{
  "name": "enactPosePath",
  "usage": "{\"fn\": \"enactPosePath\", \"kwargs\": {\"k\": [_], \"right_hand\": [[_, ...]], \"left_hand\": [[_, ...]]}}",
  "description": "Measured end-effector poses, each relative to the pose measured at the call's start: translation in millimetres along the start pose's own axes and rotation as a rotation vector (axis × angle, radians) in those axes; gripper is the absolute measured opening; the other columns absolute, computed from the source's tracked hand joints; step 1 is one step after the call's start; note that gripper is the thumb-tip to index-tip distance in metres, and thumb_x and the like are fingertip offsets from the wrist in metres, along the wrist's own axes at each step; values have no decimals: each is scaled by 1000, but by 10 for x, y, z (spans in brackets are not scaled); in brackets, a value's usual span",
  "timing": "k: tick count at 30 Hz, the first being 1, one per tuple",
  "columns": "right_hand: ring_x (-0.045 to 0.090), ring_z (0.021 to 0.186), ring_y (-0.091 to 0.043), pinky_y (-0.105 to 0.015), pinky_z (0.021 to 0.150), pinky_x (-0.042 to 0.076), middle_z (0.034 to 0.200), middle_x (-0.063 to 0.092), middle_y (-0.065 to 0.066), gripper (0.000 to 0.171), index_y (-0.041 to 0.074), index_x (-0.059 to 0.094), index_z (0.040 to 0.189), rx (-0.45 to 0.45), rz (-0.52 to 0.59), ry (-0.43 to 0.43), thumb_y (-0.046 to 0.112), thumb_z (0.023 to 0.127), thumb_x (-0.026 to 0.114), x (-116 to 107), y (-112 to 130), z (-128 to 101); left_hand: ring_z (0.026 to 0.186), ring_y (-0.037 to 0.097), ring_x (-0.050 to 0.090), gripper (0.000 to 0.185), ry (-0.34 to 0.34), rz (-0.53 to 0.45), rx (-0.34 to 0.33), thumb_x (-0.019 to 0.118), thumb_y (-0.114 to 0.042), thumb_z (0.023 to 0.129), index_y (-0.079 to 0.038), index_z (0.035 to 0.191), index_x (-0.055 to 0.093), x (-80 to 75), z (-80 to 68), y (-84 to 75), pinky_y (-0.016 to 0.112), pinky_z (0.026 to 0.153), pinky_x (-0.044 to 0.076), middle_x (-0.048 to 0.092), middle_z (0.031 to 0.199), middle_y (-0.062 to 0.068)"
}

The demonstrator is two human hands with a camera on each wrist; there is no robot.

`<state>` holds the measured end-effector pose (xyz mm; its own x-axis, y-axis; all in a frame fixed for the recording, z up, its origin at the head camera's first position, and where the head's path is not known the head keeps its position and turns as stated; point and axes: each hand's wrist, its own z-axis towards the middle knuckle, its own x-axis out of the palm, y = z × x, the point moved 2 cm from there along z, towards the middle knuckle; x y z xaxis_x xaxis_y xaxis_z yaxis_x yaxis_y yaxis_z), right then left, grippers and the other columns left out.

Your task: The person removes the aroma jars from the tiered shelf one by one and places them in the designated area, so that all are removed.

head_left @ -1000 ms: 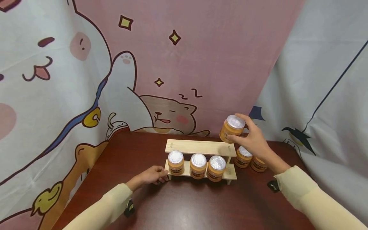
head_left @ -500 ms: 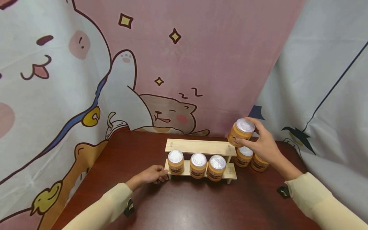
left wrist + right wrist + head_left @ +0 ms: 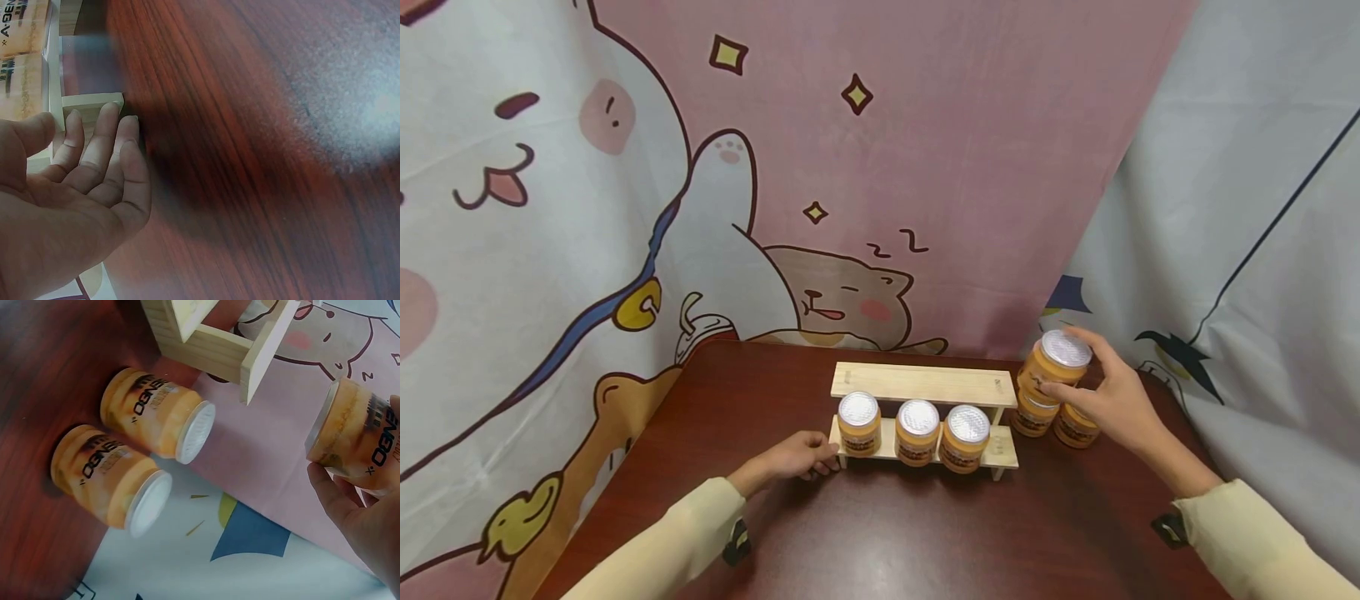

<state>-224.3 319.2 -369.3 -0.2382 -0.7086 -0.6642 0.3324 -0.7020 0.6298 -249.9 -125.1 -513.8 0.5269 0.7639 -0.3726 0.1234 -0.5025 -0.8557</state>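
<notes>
My right hand grips an orange jar with a pale lid, thumb and fingers around its sides. In the head view that jar overlaps a second jar standing on the table; the right wrist view shows it held apart from the two standing jars. My left hand pinches the left end of the two-tier wooden rack, thumb above and fingers against its leg. On the rack's lower tier stand three similar jars, the left, middle and right one. The upper tier holds nothing.
Another orange jar stands on the dark red wood table, right of the rack. Behind the table hangs a printed cloth with cartoon cats, close to the rack's back.
My right hand has moved right and down with the jar, from over the rack's upper tier to over the standing jars. The left hand keeps its place at the rack.
</notes>
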Motion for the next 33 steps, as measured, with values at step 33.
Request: {"fn": "enactPosePath", "kwargs": {"k": [33], "right_hand": [[50, 92, 14, -15, 69, 48, 124, 59, -21, 80, 10, 43, 146, 64, 2, 1, 14, 78, 87, 296, -540, -580]], "left_hand": [[94, 31, 69, 31, -2, -23, -26, 53, -26, 105, 4, 99, 57, 7, 11, -31, 36, 70, 52, 73, 105, 22]]}}
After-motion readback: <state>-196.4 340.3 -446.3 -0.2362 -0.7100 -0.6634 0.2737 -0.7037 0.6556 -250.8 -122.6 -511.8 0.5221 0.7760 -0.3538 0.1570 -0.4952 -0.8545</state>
